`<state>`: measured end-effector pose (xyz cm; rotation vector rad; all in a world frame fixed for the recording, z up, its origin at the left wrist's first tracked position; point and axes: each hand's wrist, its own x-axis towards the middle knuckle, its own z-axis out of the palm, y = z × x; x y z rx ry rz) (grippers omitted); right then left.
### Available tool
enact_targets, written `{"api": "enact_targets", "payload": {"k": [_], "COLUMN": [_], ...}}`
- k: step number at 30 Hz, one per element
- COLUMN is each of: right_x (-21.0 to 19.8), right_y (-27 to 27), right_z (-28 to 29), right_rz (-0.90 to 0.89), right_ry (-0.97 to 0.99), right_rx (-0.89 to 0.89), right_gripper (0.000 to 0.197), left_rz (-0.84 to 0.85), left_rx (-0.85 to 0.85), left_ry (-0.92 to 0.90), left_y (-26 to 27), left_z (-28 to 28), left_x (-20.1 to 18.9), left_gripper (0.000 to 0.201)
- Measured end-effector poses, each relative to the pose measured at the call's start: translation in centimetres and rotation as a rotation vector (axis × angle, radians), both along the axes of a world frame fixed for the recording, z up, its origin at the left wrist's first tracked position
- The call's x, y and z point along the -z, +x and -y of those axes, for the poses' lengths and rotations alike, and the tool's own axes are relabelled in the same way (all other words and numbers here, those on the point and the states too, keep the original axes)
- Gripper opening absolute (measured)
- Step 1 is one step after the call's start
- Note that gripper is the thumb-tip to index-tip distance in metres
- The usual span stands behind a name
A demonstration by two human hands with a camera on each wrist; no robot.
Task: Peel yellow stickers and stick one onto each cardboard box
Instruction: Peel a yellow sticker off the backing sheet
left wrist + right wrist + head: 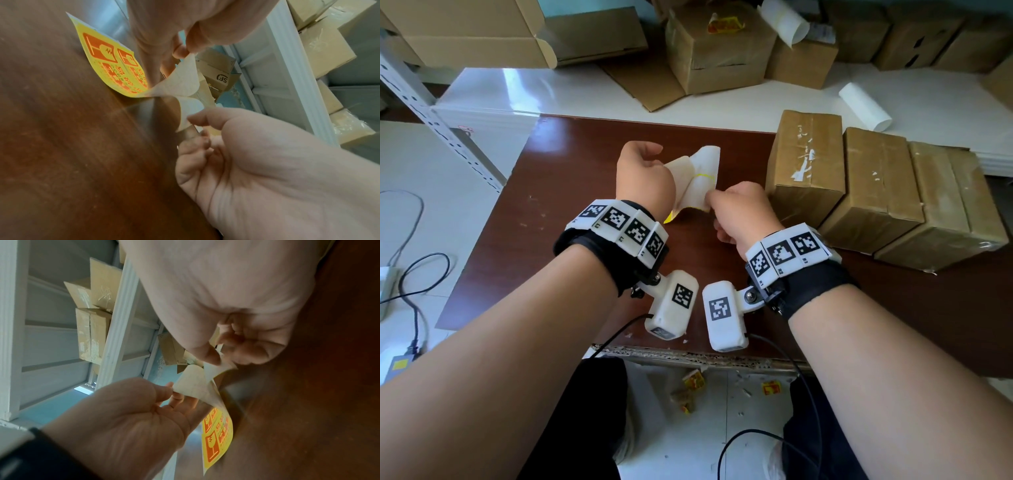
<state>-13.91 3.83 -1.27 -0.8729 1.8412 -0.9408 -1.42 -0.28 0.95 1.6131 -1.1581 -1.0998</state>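
Observation:
A sheet of yellow stickers (115, 69) with orange-red fragile marks hangs over the brown table (571, 192), printed side down. In the head view its white paper back (698, 178) shows between my hands. My left hand (645, 174) pinches one white flap (185, 113) between thumb and fingers. My right hand (739, 209) pinches another white flap (183, 81), and the two flaps spread apart. The right wrist view shows the same sheet (218, 431) and both pinches. Three taped cardboard boxes (808, 164) (876, 185) (948, 205) stand side by side on the table, right of my right hand.
More cardboard boxes sit on the white surface behind the table, one carrying a yellow sticker (726, 24). White paper rolls (864, 106) lie there too. A metal rack upright (431, 113) and cables (417, 274) are at the left. Crumpled yellow stickers (770, 387) lie on the floor.

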Motion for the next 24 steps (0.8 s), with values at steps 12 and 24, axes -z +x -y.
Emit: {"api": "enact_targets", "payload": {"k": [12, 24], "right_x": [-0.39, 0.05], "right_y": [0.16, -0.12], "right_z": [-0.04, -0.17], "right_rz": [0.152, 0.074], "right_ry": [-0.024, 0.05], "right_rx": [-0.015, -0.041], "right_gripper": [0.026, 0.03], "left_rz": [-0.094, -0.077], "left_rx": [0.102, 0.199], "left_ry": [0.243, 0.334], "left_y": [-0.47, -0.66], "left_z": [-0.53, -0.6], "left_x": [0.15, 0.14], "left_gripper": [0.034, 0.034]}}
